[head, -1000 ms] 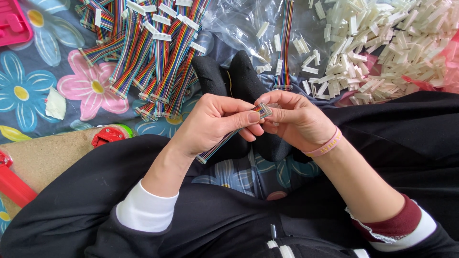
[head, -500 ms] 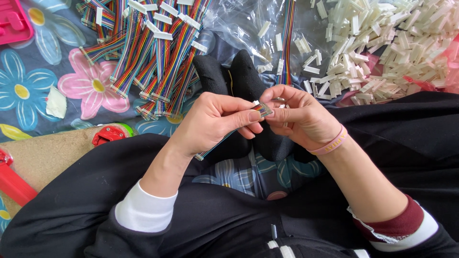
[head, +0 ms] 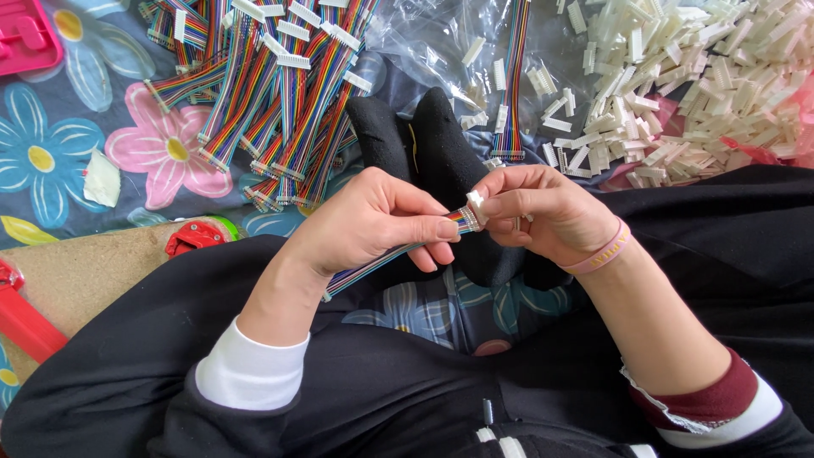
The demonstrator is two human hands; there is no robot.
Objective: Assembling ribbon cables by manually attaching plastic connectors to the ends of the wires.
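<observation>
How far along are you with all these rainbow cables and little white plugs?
Done: a heap of rainbow cables on the flowered cloth already carry white plugs. In hand: the left hand holds one ribbon cable while the right hand pinches a white plug at its end. Left: a big pile of loose white plugs, plus a bare cable on the plastic bag.

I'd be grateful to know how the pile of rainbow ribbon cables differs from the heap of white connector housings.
The ribbon cables are long, flat and many-coloured; the connector housings are short, blocky and plain white. The cables lie on the flowered cloth, the housings on clear plastic sheet. Both lie in loose piles.
</observation>
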